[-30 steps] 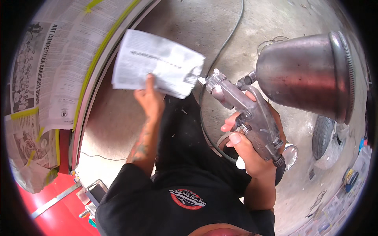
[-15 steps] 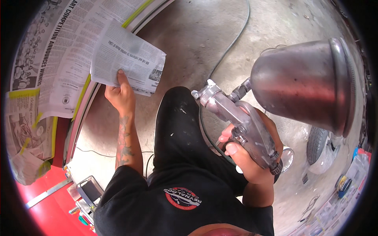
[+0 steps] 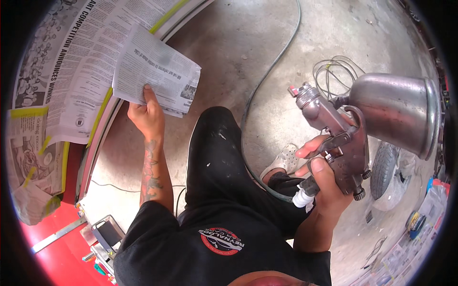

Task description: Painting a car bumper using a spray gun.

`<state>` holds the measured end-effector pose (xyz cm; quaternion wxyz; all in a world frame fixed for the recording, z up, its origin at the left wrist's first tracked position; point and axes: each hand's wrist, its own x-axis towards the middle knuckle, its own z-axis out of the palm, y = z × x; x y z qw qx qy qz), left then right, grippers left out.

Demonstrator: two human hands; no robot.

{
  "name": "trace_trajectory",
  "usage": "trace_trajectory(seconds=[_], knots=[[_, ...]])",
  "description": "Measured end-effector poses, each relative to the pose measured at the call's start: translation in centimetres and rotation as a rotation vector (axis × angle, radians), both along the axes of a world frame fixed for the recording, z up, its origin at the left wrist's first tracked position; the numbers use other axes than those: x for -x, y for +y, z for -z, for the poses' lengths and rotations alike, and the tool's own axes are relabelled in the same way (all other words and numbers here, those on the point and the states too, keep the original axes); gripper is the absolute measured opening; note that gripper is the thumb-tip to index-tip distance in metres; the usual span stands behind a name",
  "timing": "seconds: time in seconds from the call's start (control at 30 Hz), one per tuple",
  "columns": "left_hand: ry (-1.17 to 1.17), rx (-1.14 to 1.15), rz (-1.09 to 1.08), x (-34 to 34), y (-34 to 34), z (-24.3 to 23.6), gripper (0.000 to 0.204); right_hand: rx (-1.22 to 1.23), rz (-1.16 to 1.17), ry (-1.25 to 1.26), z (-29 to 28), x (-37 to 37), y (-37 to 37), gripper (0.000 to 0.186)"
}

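Observation:
My left hand (image 3: 146, 114) pinches a folded sheet of newspaper (image 3: 157, 71), thumb on top, in front of a red panel masked with newspaper (image 3: 78, 81) and yellow-green tape (image 3: 102, 105). On the right, my right hand (image 3: 329, 186) is wrapped round the handle of a metal spray gun (image 3: 353, 152). A large metal paint cup (image 3: 391, 109) is fixed to the gun and lies tilted to the right. The gun's nozzle (image 3: 305, 95) points up and left, away from the newspaper sheet. White wrapping shows on the hose fitting (image 3: 302, 198) below the handle.
A grey air hose (image 3: 267, 76) runs across the concrete floor (image 3: 224, 52). Thin coiled cable (image 3: 329, 71) lies beyond the gun. A tyre (image 3: 385, 164) rests at the right. Near my left elbow are a metal tray (image 3: 109, 233) and small tools.
My right hand has shifted right and turned the spray gun, so its cup sits farther right and the hose fitting shows. The left hand and newspaper have barely moved.

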<state>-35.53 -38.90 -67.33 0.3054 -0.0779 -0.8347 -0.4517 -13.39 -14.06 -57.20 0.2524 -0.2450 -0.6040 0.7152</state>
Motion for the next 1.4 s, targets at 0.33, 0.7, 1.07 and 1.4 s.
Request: trace_trajectory(seconds=[0.33, 0.7, 1.07, 1.4], knots=[[0.011, 0.033, -0.012, -0.2, 0.1, -0.6, 0.019, -0.027, -0.295, 0.033, 0.8, -0.3, 0.6, 0.071], [0.036, 0.039, -0.002, -0.2, 0.1, -0.6, 0.018, 0.064, -0.224, -0.008, 0.3, 0.1, 0.4, 0.066], [0.027, 0.027, -0.010, -0.3, 0.2, -0.7, 0.018, 0.121, -0.254, 0.056, 1.1, -0.1, 0.5, 0.055], [-0.037, 0.057, 0.006, -1.1, -0.3, 0.4, 0.021, 0.021, -0.017, -0.008, 1.1, 1.5, 0.9, 0.063]])
